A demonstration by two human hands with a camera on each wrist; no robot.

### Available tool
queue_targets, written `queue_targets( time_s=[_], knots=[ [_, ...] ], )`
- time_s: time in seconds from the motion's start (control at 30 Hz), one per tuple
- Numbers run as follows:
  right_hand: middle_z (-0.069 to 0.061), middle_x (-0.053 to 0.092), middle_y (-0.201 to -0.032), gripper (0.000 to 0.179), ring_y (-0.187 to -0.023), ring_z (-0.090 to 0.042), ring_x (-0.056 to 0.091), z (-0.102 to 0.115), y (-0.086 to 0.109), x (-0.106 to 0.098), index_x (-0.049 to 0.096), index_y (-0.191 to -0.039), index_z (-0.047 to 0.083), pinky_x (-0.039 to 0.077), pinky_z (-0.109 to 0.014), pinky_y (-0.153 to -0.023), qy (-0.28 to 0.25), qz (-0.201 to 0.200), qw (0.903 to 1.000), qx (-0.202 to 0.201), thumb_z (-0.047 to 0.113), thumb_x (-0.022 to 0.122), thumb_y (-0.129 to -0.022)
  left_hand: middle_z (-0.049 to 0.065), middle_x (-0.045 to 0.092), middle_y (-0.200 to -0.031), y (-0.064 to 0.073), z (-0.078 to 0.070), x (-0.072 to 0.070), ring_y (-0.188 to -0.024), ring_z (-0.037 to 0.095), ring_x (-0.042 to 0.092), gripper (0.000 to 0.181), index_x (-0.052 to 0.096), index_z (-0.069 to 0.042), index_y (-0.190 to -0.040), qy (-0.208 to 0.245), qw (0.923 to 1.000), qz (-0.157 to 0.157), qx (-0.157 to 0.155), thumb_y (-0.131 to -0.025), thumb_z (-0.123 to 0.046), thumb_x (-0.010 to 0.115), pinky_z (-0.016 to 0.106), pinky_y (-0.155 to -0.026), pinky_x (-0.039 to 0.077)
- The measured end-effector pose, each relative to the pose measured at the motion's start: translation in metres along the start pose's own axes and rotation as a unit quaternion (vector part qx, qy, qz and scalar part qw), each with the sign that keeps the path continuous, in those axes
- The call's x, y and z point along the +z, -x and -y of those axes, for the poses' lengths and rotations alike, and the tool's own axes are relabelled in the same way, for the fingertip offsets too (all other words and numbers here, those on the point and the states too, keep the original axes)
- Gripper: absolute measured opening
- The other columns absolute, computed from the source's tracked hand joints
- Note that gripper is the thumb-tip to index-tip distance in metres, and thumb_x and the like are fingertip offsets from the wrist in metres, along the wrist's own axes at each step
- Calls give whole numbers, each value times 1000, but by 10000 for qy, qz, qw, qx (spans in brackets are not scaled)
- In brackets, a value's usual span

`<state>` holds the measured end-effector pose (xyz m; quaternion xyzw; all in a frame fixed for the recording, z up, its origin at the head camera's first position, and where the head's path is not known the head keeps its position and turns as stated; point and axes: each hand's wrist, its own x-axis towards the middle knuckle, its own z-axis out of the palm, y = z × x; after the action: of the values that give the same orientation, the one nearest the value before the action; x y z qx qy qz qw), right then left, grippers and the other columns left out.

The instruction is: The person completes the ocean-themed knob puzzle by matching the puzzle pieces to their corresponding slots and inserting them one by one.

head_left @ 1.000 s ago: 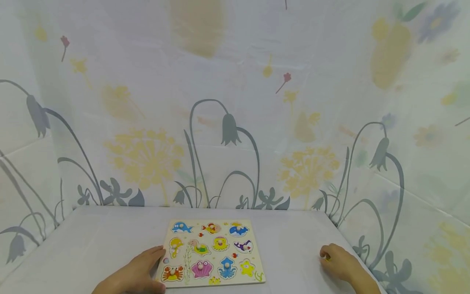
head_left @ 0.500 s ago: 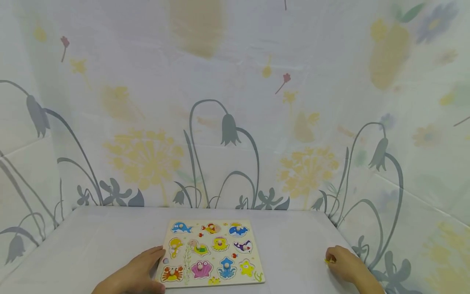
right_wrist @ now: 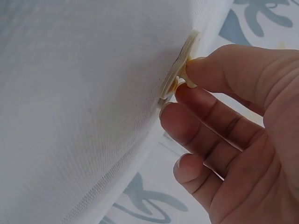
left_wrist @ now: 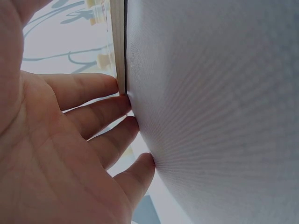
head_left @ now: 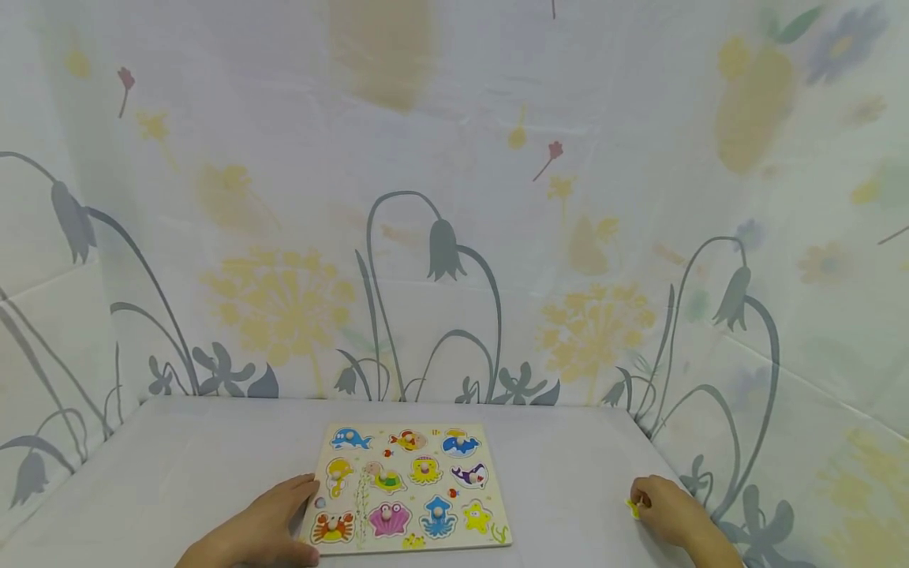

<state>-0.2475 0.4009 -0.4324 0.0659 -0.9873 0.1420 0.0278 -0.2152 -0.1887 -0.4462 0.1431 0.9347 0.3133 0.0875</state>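
A wooden knob puzzle board (head_left: pixel 490 473) with sea animals lies on the white table. My left hand (head_left: pixel 259 525) rests at its left side, with fingertips (left_wrist: pixel 110 86) touching the board edge and the tabletop. To the right of the board, my right hand (head_left: pixel 667 509) pinches a small yellow puzzle piece (head_left: pixel 632 510) by its knob, between thumb and index finger. In the right wrist view the piece (right_wrist: pixel 180 65) shows edge-on against the table surface, and its printed face is mostly hidden. A yellow starfish (head_left: pixel 477 517) on the board shows no knob.
Flower-printed white sheeting (head_left: pixel 454 197) rises behind the table and along both sides. White tabletop (head_left: pixel 561 489) lies between the board and my right hand.
My right hand has shifted slightly right and down. More of the yellow piece shows beyond its fingers now. My left hand and the board have stayed in place.
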Motion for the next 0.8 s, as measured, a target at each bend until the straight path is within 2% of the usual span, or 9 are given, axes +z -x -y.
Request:
queue_targets(
  time_s=[0.4,0.53,0.7,0.8],
  knots=[
    [3,47,-69,18,-65,-14,44,0,-1,1,59,-74,15,40,-30,-58,127,-201,9997,-76,-2,66,-73,28,40,-141,-1,1,0,-131,51,31,98,48,8,-132,-46,10000,-7,77,-58,-41,88,67,-105,25],
    [4,47,-69,18,-65,-14,44,5,-3,3,59,-73,16,39,-30,-57,160,-169,9997,-101,-1,66,-73,28,40,-141,-2,2,0,-130,51,31,99,48,8,-132,-27,10000,-6,75,-57,-42,88,67,-105,25],
    [3,47,-69,16,-64,-14,44,15,-5,6,61,-74,16,40,-31,-56,161,-115,9998,-25,1,67,-74,25,40,-141,-2,2,1,-131,50,32,99,49,7,-133,-43,10000,-30,-70,-57,-43,88,66,-105,25],
    [4,47,-70,17,-65,-14,44,21,-5,6,62,-75,17,41,-31,-57,204,-98,9997,2,1,68,-74,26,40,-141,-2,2,1,-131,50,32,98,48,8,-132,-56,10000,-24,-4,-58,-42,88,66,-105,25]
  ],
)
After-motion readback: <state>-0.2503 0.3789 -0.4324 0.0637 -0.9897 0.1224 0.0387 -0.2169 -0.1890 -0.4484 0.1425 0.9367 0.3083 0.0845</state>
